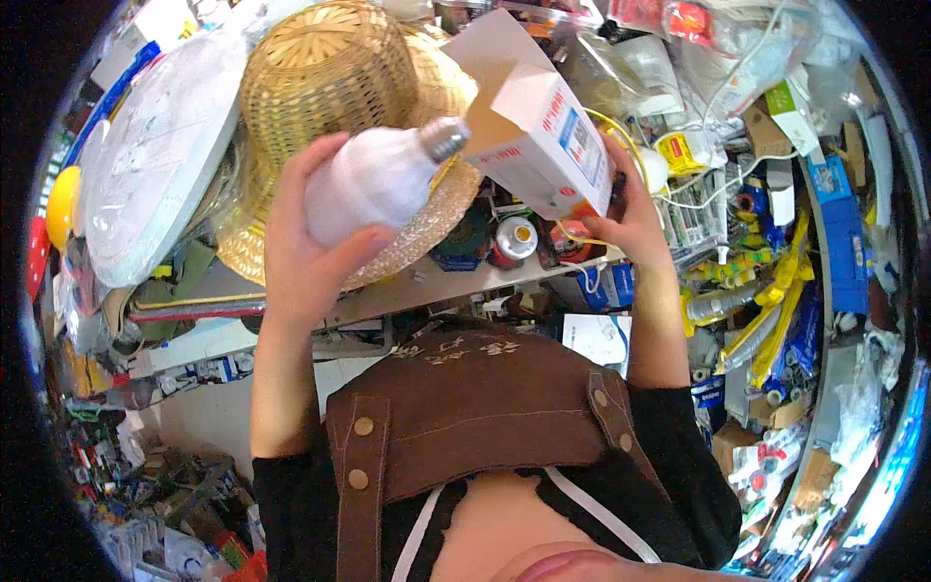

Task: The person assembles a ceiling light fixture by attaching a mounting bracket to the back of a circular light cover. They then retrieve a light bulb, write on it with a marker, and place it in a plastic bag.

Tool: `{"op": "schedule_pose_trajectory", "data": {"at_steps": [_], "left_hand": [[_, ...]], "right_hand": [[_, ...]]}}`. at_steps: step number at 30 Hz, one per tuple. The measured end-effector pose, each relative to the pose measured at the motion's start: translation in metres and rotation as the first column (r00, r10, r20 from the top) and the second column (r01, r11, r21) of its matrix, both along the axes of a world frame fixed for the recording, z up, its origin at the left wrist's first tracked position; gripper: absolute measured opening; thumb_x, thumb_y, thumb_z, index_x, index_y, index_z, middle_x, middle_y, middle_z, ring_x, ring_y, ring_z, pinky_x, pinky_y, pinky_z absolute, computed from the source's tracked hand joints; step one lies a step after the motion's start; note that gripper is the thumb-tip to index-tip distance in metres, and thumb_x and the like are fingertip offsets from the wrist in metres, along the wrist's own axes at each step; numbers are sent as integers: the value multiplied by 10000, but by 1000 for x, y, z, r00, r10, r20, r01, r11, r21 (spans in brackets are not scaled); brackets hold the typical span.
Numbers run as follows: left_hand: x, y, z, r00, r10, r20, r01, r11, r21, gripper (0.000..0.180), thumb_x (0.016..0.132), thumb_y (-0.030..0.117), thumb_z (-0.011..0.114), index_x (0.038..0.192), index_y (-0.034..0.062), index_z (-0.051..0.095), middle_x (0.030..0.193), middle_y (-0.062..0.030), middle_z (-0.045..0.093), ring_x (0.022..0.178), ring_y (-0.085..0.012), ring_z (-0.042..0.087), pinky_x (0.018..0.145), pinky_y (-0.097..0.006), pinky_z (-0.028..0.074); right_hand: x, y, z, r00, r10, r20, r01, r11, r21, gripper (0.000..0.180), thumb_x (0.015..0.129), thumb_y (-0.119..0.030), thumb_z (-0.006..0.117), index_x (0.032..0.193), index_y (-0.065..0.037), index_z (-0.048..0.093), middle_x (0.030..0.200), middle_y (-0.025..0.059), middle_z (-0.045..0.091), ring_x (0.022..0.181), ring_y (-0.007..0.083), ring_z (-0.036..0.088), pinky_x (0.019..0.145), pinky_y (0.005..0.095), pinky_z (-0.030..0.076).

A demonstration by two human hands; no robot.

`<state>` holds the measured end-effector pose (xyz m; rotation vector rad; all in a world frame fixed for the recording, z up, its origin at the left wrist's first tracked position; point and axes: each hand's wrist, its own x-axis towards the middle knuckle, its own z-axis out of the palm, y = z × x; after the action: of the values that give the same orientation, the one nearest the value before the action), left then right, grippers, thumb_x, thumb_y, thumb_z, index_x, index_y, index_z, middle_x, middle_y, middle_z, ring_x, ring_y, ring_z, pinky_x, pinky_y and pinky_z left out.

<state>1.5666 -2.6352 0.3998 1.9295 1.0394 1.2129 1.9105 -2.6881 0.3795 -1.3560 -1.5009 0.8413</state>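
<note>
A big light bulb (373, 184), its white body apparently in a thin wrapping, is held in my left hand (299, 238), with fingers and thumb around it. Its silver screw base tilts up to the right and is close to the box. My right hand (635, 213) grips a white cardboard box (543, 160) by its right side. The flaps of that box stand up at the far end, and its inside is hidden from here. Behind the bulb lies a woven straw hat (330, 68); a small bottle with a white top (515, 238) stands below the box.
Large round white discs in plastic (160, 165) lean at the left. A yellow cord (621, 131) and a white cable (747, 179) run near my right hand. Crowded shelves of small packaged goods (766, 291) line the right; boxes and clutter (184, 495) fill the lower left.
</note>
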Motion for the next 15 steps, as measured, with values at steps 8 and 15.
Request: {"op": "schedule_pose_trajectory", "data": {"at_steps": [8, 15], "left_hand": [[3, 0, 22, 982, -93, -163, 93, 996, -5, 630, 607, 236, 814, 1139, 64, 524, 1098, -114, 570, 1024, -255, 556, 867, -344, 440], [12, 7, 6, 957, -222, -189, 237, 970, 60, 595, 631, 239, 803, 1127, 53, 533, 1092, -135, 566, 1012, -303, 559, 865, -372, 449]], "right_hand": [[0, -8, -5, 993, 71, -90, -73, 997, -26, 880, 531, -143, 675, 1353, -42, 379, 1320, 118, 439, 1247, 224, 402, 1061, 327, 265], [-6, -15, -30, 847, 41, -531, -80, 995, -51, 894, 640, -436, 764, 1320, 2, 383, 1281, 140, 459, 1206, 242, 448, 1028, 359, 336]]}}
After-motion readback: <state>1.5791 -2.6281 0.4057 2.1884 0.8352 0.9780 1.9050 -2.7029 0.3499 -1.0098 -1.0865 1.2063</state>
